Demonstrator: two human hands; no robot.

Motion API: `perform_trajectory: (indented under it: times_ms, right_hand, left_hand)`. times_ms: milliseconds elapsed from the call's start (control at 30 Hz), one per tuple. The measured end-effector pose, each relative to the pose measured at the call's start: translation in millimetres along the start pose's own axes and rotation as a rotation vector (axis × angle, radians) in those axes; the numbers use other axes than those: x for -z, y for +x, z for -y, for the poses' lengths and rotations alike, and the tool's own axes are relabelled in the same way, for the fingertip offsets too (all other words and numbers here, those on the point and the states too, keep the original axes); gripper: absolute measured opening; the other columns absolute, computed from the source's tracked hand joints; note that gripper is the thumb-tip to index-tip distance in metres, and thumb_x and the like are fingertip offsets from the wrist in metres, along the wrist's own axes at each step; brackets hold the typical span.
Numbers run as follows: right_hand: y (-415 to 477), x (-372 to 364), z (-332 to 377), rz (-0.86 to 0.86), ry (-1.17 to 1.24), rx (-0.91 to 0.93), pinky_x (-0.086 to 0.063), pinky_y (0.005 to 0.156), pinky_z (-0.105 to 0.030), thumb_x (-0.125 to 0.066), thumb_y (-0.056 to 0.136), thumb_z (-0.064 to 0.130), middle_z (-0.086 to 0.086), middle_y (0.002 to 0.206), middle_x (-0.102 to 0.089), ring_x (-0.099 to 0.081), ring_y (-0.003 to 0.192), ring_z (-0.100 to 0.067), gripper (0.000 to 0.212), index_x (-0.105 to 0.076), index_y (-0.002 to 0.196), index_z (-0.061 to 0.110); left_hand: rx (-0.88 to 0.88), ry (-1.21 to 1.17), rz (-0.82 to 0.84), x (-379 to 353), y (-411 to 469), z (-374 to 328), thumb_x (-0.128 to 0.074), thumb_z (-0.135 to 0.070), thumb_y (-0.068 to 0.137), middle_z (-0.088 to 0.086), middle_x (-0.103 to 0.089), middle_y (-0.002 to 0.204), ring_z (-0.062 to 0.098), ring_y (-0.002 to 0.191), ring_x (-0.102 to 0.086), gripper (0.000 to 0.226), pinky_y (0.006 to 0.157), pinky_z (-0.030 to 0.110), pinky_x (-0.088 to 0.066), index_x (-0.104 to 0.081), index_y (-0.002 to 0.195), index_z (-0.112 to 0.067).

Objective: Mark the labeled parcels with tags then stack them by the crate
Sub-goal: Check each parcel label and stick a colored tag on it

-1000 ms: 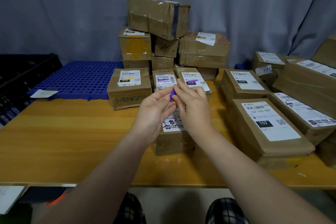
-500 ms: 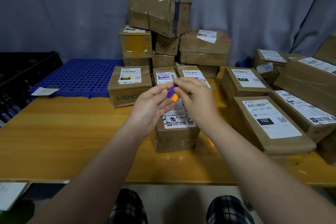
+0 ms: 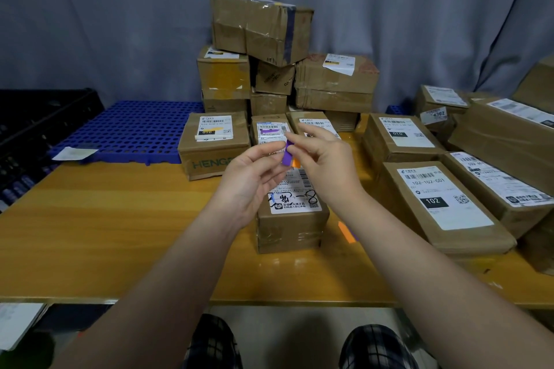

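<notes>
My left hand (image 3: 250, 180) and my right hand (image 3: 328, 168) are raised together over the table's middle. Between their fingertips stands a small purple tag (image 3: 287, 153) with an orange tag (image 3: 296, 163) right behind it. My left fingers pinch the strip from the left and my right thumb and finger hold its upper end. Directly below lies a small brown parcel (image 3: 289, 226) with a handwritten white label. Behind it stand two labeled parcels with purple marks (image 3: 271, 129) and one with a yellow mark (image 3: 214, 141).
A black crate (image 3: 45, 117) stands at the far left beside a blue perforated pallet (image 3: 132, 129). A parcel stack (image 3: 269, 69) rises at the back. Several labeled parcels (image 3: 443, 204) crowd the right side. Loose orange tags (image 3: 344, 231) lie on the wooden table (image 3: 105, 219).
Both hands have lifted slightly and drawn a little apart. The purple tag now shows more fully between the fingertips. The view has tilted down a little.
</notes>
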State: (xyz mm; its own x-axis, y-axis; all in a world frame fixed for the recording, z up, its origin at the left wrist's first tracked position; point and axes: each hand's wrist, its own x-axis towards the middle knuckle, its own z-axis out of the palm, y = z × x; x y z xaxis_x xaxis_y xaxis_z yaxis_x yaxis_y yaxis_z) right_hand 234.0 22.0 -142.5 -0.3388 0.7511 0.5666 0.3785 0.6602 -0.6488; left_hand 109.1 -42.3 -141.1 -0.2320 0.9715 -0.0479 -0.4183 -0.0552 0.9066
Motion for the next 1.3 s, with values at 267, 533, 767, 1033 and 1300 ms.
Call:
perform_trajectory:
  times_ms: [267, 533, 767, 1033, 1300]
  right_hand:
    - [2, 3, -1, 0.117, -0.057, 0.027, -0.036, 0.111, -0.037, -0.064, 0.09, 0.017, -0.007, 0.145, -0.045, -0.044, 0.132, -0.022, 0.035, -0.062, 0.124, 0.007]
    - [2, 3, 1, 0.191, -0.022, 0.043, -0.034, 0.106, -0.022, -0.064, 0.089, 0.012, -0.005, 0.146, -0.043, -0.044, 0.123, -0.009, 0.038, -0.059, 0.127, 0.008]
    - [3, -1, -2, 0.143, -0.081, 0.132, -0.038, 0.1, -0.027, -0.065, 0.087, 0.01, -0.014, 0.135, -0.054, -0.054, 0.115, -0.024, 0.03, -0.066, 0.117, 0.006]
    - [-2, -8, -10, 0.015, -0.16, 0.226, -0.032, 0.088, -0.017, -0.065, 0.085, 0.016, -0.008, 0.123, -0.064, -0.055, 0.101, -0.031, 0.025, -0.072, 0.109, 0.012]
    - [-4, -9, -13, -0.135, -0.214, 0.287, -0.031, 0.087, -0.002, -0.064, 0.083, 0.022, -0.003, 0.115, -0.068, -0.045, 0.098, -0.013, 0.023, -0.076, 0.101, 0.014]
  left_hand:
    - [-0.021, 0.058, -0.014, 3, -2, -5, -0.059, 0.0, 0.088, 0.005, -0.072, 0.084, 0.011, 0.071, -0.068, 0.02, 0.066, 0.019, -0.052, -0.068, 0.102, -0.012]
    - [-0.009, 0.031, -0.045, 4, -2, -4, -0.06, -0.001, 0.089, 0.008, -0.067, 0.08, 0.013, 0.069, -0.063, 0.012, 0.067, 0.023, -0.054, -0.066, 0.092, -0.01]
    - [-0.059, 0.15, -0.095, 5, 0, -7, -0.062, -0.003, 0.088, 0.003, -0.066, 0.072, 0.011, 0.066, -0.061, 0.009, 0.064, 0.019, -0.051, -0.066, 0.087, -0.01]
    - [-0.121, 0.281, -0.131, 4, 1, -7, -0.066, -0.005, 0.083, -0.005, -0.066, 0.067, 0.004, 0.06, -0.053, 0.007, 0.055, 0.016, -0.04, -0.07, 0.089, -0.007]
    - [-0.17, 0.288, -0.12, -4, 4, -9, -0.063, 0.001, 0.083, -0.001, -0.067, 0.068, 0.002, 0.057, -0.051, 0.012, 0.052, 0.009, -0.041, -0.07, 0.078, -0.009]
